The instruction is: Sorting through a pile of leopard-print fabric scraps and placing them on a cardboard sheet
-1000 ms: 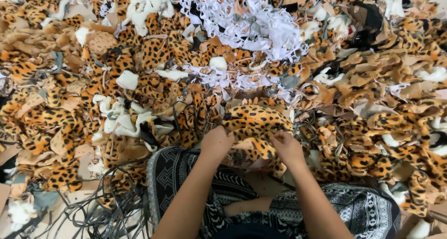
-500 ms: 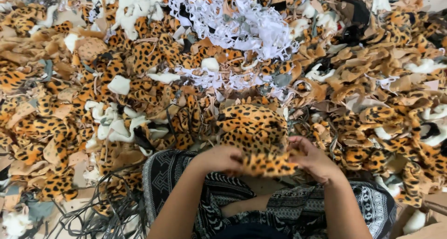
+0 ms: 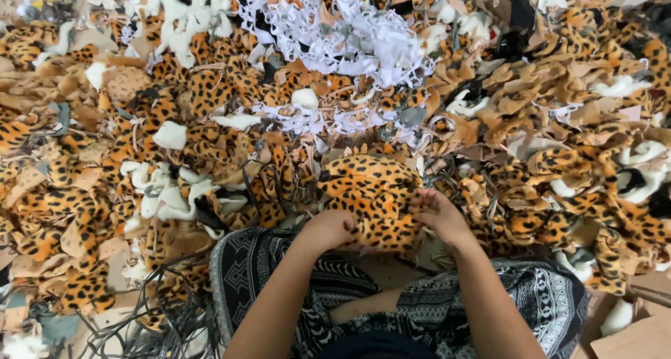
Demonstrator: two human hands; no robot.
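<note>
Both hands are working a leopard-print plush piece at the near edge of a huge scrap heap.

The heap of leopard-print fabric offcuts [image 3: 140, 156] is spreading all around, a tangle of white strips [image 3: 349, 37] lying beyond. The leopard-print plush piece [image 3: 374, 198] is sitting between the hands, above the patterned trousers [image 3: 251, 268]. The left hand [image 3: 327, 230] is closing on its near left edge, the right hand [image 3: 435, 212] pinching its right edge; keeping both edges taut looks wise.

A bundle of orange leopard-print plush fabric pieces [image 3: 370, 198] is lying bunched and folded, resting against a patterned lap at the heap's edge.
</note>
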